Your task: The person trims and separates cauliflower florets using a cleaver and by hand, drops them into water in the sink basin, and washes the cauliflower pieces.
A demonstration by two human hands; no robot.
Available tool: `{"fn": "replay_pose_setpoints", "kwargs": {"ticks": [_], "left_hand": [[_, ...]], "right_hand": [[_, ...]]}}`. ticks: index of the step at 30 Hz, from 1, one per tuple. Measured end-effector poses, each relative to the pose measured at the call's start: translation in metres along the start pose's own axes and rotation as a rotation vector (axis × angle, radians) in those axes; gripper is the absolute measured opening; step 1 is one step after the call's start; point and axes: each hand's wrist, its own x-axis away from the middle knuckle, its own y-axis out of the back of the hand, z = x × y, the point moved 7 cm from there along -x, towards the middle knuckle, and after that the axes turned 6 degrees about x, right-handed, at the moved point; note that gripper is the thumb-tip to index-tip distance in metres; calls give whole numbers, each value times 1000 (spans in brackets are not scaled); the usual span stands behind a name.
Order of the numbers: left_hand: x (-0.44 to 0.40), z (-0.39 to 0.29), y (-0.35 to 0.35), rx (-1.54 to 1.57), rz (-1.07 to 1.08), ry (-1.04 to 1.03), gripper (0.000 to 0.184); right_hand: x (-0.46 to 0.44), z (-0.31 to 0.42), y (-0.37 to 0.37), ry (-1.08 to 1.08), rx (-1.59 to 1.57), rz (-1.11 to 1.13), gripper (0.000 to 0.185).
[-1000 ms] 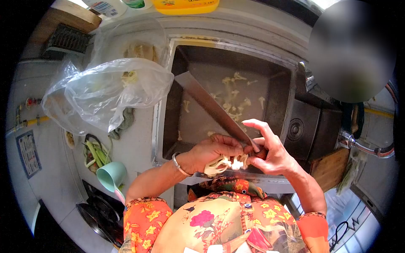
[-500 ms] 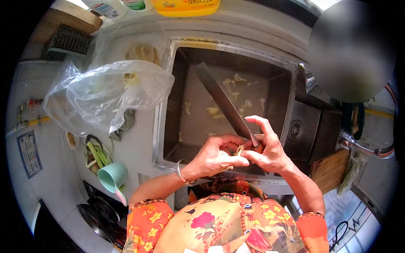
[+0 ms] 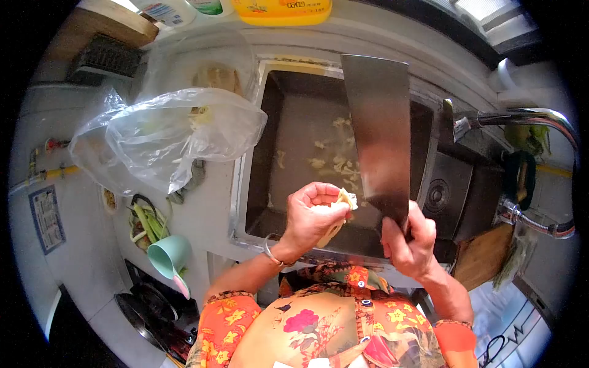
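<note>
My right hand (image 3: 412,244) is wrapped round the handle of a cleaver (image 3: 381,129), whose broad blade points away from me over the sink. My left hand (image 3: 314,214) pinches a pale piece of cauliflower (image 3: 347,200), its stalk hanging below the thumb. A gap separates the blade from that piece. Under both hands lies the dark sink (image 3: 261,122). Several cauliflower florets (image 3: 345,167) are scattered across its bottom, partly covered from view by the blade.
Left of the sink sits a clear plastic bag (image 3: 178,132) with pale pieces inside. A green cup (image 3: 167,256) and green vegetable trimmings (image 3: 146,224) are nearer me. At right are a smaller basin (image 3: 438,193), a faucet (image 3: 521,116) and a wooden board (image 3: 485,257). Bottles (image 3: 282,11) line the back.
My hands have moved apart. The cleaver has swung rightward and turned so its broad face shows. The cauliflower piece stays in my left hand, and more florets show in the sink.
</note>
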Motion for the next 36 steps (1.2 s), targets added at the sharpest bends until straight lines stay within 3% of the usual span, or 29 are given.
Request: {"fn": "replay_pose_setpoints", "kwargs": {"ticks": [1,4,5,12,16,17,18,19,22,25,28,34,35,36], "left_hand": [[-2,1,-1,83,-5,-6,23],[-4,6,-9,161,3,1,22],[-4,8,-11,203,1,8,22],[3,5,-21,162,9,36,21],[3,24,-22,304,25,30,22],[2,34,-17,312,19,42,24],[3,40,-15,314,89,5,26],[9,56,-20,498,169,133,31],[13,37,-22,400,297,-3,37],[9,40,-18,671,338,6,31],[7,32,-18,595,344,88,31],[12,53,-17,776,386,531,29],[15,49,-11,376,324,252,24],[16,38,-15,367,225,279,20]], "right_hand": [[3,6,-2,44,21,-52,11],[3,24,-7,213,129,-67,17],[6,24,-10,282,127,-56,43],[7,24,-17,350,154,-78,45],[8,22,-23,403,264,-58,47],[9,22,-25,498,290,-121,39],[11,20,-28,545,308,-115,39],[12,20,-29,592,328,-109,39],[16,20,-32,642,448,-7,48],[17,19,-34,718,524,-19,49],[16,22,-33,759,532,-46,46],[15,-2,-30,808,524,-54,44],[12,-10,-26,717,596,45,47],[11,-25,-19,656,547,3,49]]}}
